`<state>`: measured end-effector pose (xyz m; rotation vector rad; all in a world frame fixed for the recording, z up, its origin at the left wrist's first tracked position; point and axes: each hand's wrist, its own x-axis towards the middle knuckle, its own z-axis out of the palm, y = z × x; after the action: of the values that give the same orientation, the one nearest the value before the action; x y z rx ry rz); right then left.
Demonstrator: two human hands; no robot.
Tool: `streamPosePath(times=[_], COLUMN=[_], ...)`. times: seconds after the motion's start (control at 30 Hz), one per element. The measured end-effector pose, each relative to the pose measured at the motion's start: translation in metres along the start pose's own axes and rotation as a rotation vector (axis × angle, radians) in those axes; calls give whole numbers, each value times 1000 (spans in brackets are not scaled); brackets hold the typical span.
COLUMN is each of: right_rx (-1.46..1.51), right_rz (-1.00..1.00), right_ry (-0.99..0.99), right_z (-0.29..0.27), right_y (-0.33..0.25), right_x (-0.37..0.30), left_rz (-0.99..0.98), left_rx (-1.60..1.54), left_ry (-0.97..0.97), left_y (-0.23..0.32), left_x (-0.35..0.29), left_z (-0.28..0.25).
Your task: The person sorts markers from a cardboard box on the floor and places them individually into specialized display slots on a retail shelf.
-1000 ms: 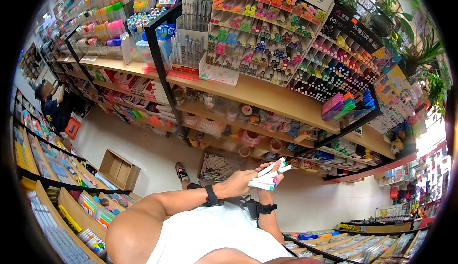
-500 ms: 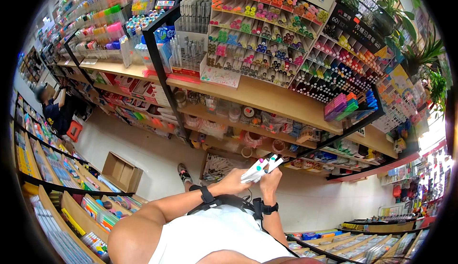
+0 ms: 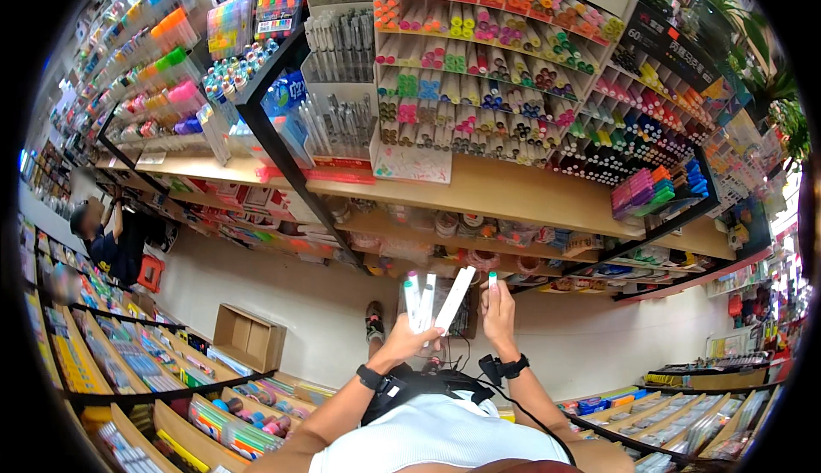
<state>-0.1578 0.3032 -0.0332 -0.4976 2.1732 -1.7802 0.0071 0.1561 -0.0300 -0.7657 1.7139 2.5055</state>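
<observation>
Several white markers stand fanned out in my left hand point(image 3: 405, 343), its fingers closed round their lower ends. One white marker point(image 3: 412, 304) with a pink end leans leftmost, and another white marker point(image 3: 455, 298) tilts away to the right. Apart from these, my right hand point(image 3: 498, 317) pinches a single white marker with a green end point(image 3: 493, 279), held upright. Beyond both hands, a big tiered marker rack point(image 3: 410, 158) holds rows of markers with coloured ends.
A wooden shelf point(image 3: 522, 192) with a black metal frame point(image 3: 278, 135) runs ahead. An open cardboard box point(image 3: 248, 336) sits on the floor at left. Farther left, a person point(image 3: 107, 242) is near a red stool point(image 3: 150, 274). Slanted display shelves point(image 3: 171, 426) flank me.
My hands have moved apart, the right with one green-ended marker. The markers in my left hand now spread out instead of lying bunched. The view has shifted, with the rack appearing nearer.
</observation>
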Motion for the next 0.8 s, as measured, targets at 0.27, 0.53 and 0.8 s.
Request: streamPosePath(times=[0.27, 0.53, 0.8], right_rx=[-276, -242, -510], right_rz=[-526, -1069, -1067], right_ry=[76, 387, 509], right_z=[63, 130, 166], right_y=[-146, -251, -265], right_x=[87, 132, 174], left_rz=[12, -39, 15], left_rx=[25, 125, 108], left_ry=[31, -197, -407], left_y=[40, 73, 90], left_x=[7, 31, 52], left_z=[-105, -175, -198])
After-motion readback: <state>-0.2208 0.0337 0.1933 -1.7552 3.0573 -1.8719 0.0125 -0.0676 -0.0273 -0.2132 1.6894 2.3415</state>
